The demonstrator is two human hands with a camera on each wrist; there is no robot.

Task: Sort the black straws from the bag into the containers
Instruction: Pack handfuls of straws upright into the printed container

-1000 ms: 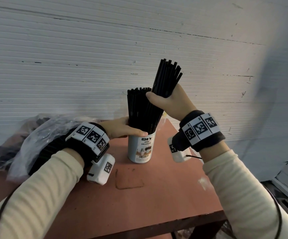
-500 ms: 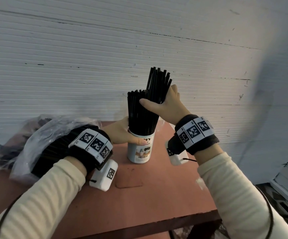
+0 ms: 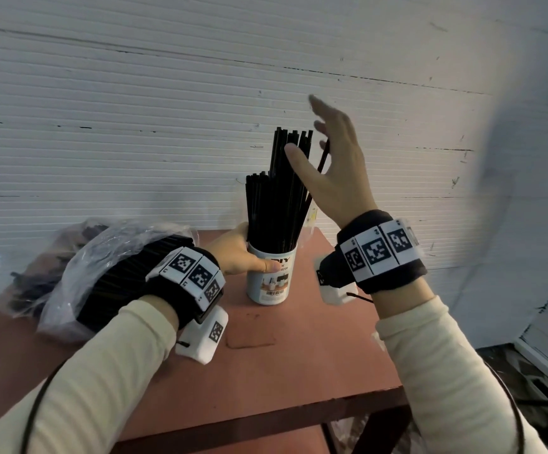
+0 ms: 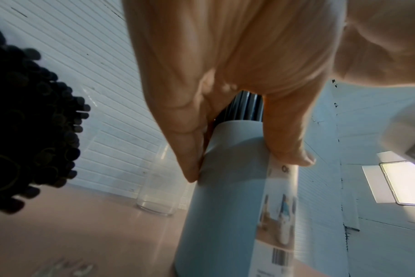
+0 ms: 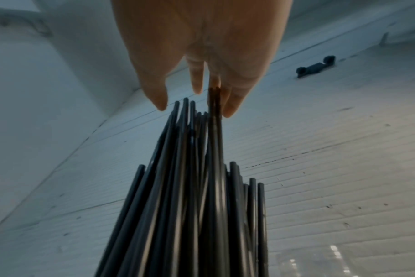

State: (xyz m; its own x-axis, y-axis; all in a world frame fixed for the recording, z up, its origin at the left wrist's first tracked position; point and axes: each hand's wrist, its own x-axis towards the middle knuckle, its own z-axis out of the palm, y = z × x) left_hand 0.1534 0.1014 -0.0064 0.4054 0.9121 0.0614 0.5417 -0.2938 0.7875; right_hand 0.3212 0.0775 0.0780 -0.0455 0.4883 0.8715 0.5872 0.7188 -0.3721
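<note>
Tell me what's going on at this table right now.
A person is loading black straws into a white canister on a reddish table. The left hand holds the canister near its rim. The right hand is open beside the taller straws, fingers spread. A plastic bag with more straws lies to the left, and an empty clear glass stands behind.

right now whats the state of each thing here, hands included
left hand: grips the white container near its rim
right hand: open, fingers spread beside the raised straws
white container: upright on the table, packed with straws
black straws: standing in the container, some riding higher
plastic bag: lying on the table, straws inside
clear glass: upright, empty
</note>
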